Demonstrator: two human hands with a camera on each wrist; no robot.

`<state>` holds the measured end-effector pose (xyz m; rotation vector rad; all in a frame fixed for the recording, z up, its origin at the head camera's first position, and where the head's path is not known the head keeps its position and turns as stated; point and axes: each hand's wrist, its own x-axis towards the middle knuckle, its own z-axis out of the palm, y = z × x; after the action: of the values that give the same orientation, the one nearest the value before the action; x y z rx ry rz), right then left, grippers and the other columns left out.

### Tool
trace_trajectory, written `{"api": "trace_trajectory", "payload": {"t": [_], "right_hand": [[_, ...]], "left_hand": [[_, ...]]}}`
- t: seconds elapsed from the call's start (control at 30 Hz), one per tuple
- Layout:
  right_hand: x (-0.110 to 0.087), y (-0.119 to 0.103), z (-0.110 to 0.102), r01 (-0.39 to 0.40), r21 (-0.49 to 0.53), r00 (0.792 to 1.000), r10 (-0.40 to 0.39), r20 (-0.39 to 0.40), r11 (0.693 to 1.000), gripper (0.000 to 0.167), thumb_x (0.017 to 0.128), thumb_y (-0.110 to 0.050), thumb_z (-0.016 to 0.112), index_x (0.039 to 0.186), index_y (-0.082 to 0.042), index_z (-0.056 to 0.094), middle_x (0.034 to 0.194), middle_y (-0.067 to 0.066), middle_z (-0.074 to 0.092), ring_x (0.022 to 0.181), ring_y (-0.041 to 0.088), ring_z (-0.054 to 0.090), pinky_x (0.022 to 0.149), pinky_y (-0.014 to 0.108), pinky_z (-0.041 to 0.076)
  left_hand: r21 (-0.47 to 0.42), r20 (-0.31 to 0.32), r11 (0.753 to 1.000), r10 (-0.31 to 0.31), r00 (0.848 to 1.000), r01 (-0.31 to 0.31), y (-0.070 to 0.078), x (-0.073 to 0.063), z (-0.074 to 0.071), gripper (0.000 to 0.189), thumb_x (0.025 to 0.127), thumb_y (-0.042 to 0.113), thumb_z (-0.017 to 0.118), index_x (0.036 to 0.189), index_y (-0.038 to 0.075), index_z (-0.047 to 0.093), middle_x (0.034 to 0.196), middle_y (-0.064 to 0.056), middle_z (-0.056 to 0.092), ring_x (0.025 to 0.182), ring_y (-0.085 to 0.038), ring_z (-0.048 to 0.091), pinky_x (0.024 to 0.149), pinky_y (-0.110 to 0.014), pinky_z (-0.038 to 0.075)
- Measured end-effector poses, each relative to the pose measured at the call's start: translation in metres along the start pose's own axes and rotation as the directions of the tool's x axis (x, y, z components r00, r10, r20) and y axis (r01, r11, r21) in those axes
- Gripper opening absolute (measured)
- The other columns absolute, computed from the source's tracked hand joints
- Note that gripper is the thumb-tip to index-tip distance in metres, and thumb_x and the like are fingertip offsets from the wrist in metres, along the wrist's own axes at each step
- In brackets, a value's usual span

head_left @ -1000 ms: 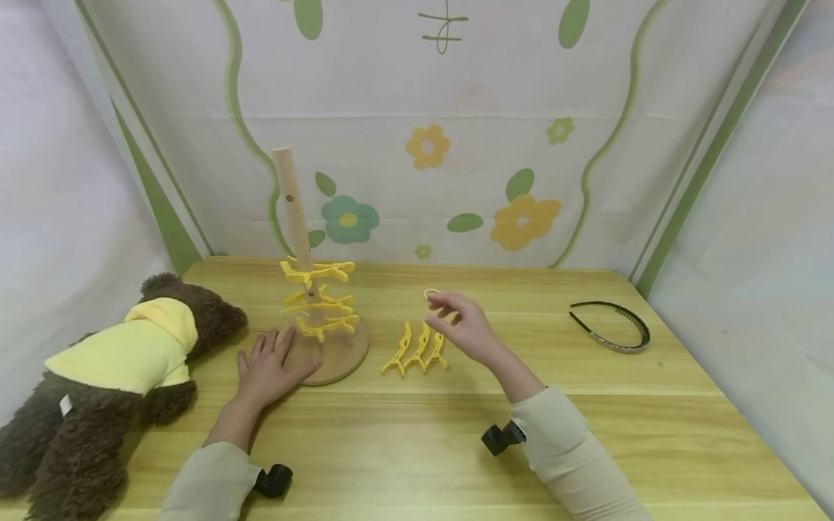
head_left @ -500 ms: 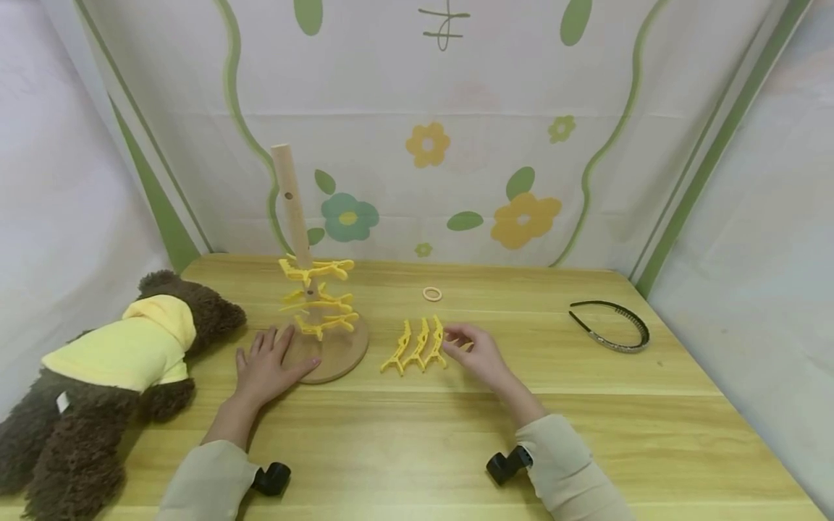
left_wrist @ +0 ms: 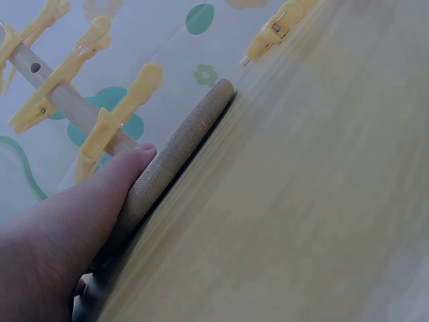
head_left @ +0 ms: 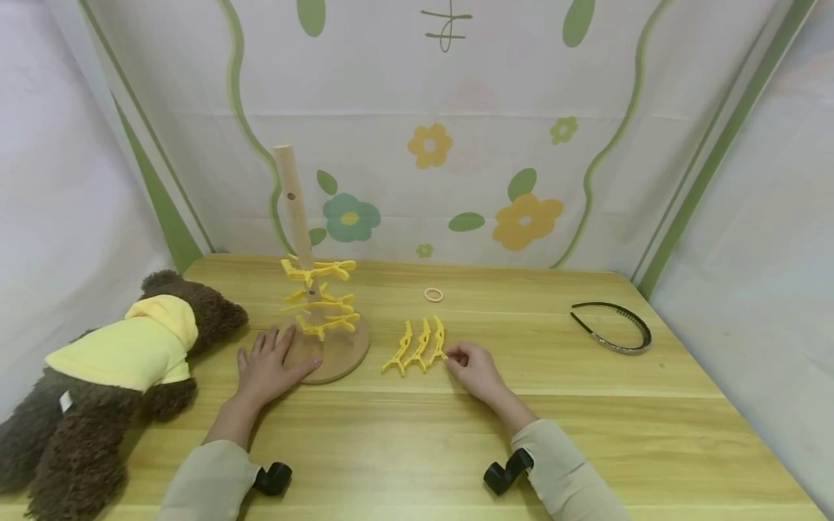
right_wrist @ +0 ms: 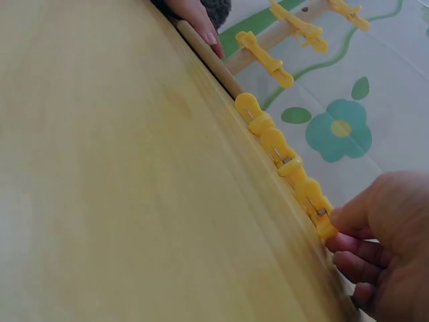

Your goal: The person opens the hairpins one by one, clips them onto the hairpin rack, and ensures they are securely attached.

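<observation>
My left hand (head_left: 270, 369) lies spread on the round wooden base (head_left: 342, 358) of a stand, its thumb over the rim in the left wrist view. Several yellow hair clips (head_left: 326, 324) are clipped in tiers on the stand's upright post (head_left: 296, 217). To the right, three more yellow hair clips (head_left: 415, 347) lie side by side on the table, handles towards me. My right hand (head_left: 477, 370) is at the rightmost of these. Its thumb and fingertips pinch the end of that hair clip (right_wrist: 318, 208) in the right wrist view.
A small pale ring (head_left: 433, 294) lies behind the loose clips. Far right is a black headband (head_left: 615, 329) with a glittery edge. A brown teddy bear (head_left: 124, 354) in a yellow hoodie lies at the left. A flower-printed cloth (head_left: 469, 166) stands behind the table (head_left: 391, 449).
My right hand has come down from beside the ring to the rightmost loose clip. The yellow piece showing by that hand half a second ago is out of sight. My left hand stays put.
</observation>
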<state>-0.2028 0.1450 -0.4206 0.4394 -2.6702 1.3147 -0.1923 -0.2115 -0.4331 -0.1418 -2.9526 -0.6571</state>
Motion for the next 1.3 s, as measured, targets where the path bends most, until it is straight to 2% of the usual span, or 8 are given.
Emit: {"api": "trace_trajectory", "payload": {"t": [0.17,0.43,0.6,0.7,0.83,1.03,1.13,1.3], "right_hand": [[-0.001,0.004,-0.002,-0.019,-0.052,0.998,0.015,-0.067,0.998,0.008,0.076,0.002,0.059,0.081,-0.001,0.064,0.068,0.000,0.055,0.062,0.012,0.047,0.055,0.026,0.040],[-0.001,0.007,-0.010,-0.122,-0.112,0.978,0.099,-0.185,0.986,0.009,0.075,-0.002,0.060,0.081,0.000,0.066,0.075,0.006,0.060,0.070,0.020,0.054,0.063,0.034,0.044],[0.000,0.008,-0.010,-0.131,-0.172,0.987,0.112,-0.117,0.976,0.032,0.071,-0.020,0.068,0.093,0.004,0.062,0.085,0.010,0.057,0.080,0.023,0.052,0.071,0.037,0.043],[0.000,0.008,-0.010,-0.117,-0.243,0.992,0.102,-0.074,0.963,0.048,0.066,-0.032,0.072,0.095,0.004,0.060,0.085,0.010,0.053,0.078,0.022,0.049,0.069,0.035,0.041],[0.000,0.008,-0.009,-0.107,-0.285,0.993,0.087,-0.081,0.953,0.045,0.064,-0.031,0.074,0.091,0.003,0.060,0.082,0.009,0.050,0.075,0.022,0.046,0.065,0.034,0.039],[0.002,0.008,-0.012,-0.101,-0.222,0.991,0.078,-0.108,0.970,0.035,0.067,-0.019,0.073,0.088,0.006,0.060,0.083,0.013,0.053,0.076,0.025,0.048,0.067,0.037,0.040],[0.004,0.008,-0.016,-0.122,-0.156,0.988,0.106,-0.110,0.980,0.032,0.069,-0.015,0.071,0.090,0.007,0.060,0.080,0.012,0.055,0.071,0.022,0.049,0.062,0.033,0.041],[0.007,0.008,-0.029,-0.176,-0.077,0.984,0.172,-0.051,0.981,0.033,0.075,-0.014,0.068,0.099,0.006,0.058,0.081,0.010,0.056,0.071,0.020,0.052,0.059,0.030,0.044]], "left_hand": [[0.005,0.001,1.000,-0.003,1.000,0.003,0.001,0.000,0.000,0.092,0.072,0.068,0.044,0.139,0.011,0.019,0.136,-0.028,0.015,0.121,-0.046,0.007,0.085,-0.066,-0.006],[0.005,0.000,1.000,-0.008,1.000,0.008,0.002,-0.001,0.000,0.091,0.072,0.068,0.045,0.139,0.011,0.019,0.136,-0.028,0.015,0.122,-0.046,0.007,0.085,-0.066,-0.006],[0.003,-0.009,1.000,-0.003,1.000,0.003,0.002,-0.001,0.000,0.091,0.072,0.067,0.045,0.139,0.011,0.020,0.135,-0.028,0.016,0.121,-0.046,0.008,0.085,-0.066,-0.005],[0.006,-0.010,1.000,-0.004,1.000,0.004,0.002,-0.001,0.000,0.090,0.072,0.068,0.045,0.139,0.011,0.020,0.136,-0.028,0.016,0.121,-0.046,0.008,0.085,-0.066,-0.005],[0.006,-0.012,1.000,0.000,1.000,0.000,0.001,0.000,0.001,0.091,0.072,0.068,0.044,0.139,0.012,0.020,0.135,-0.028,0.015,0.122,-0.046,0.008,0.085,-0.066,-0.005],[0.005,-0.013,1.000,0.000,1.000,0.000,0.000,0.000,0.001,0.092,0.071,0.068,0.045,0.139,0.012,0.020,0.135,-0.028,0.016,0.122,-0.046,0.008,0.085,-0.066,-0.006],[-0.002,-0.011,1.000,0.000,1.000,0.000,0.000,0.000,0.001,0.092,0.071,0.068,0.046,0.139,0.011,0.020,0.135,-0.028,0.015,0.121,-0.046,0.007,0.085,-0.066,-0.007],[-0.004,-0.014,1.000,-0.001,1.000,0.001,-0.001,0.000,0.001,0.091,0.072,0.067,0.046,0.139,0.011,0.020,0.136,-0.028,0.015,0.121,-0.046,0.007,0.085,-0.066,-0.006]]}}
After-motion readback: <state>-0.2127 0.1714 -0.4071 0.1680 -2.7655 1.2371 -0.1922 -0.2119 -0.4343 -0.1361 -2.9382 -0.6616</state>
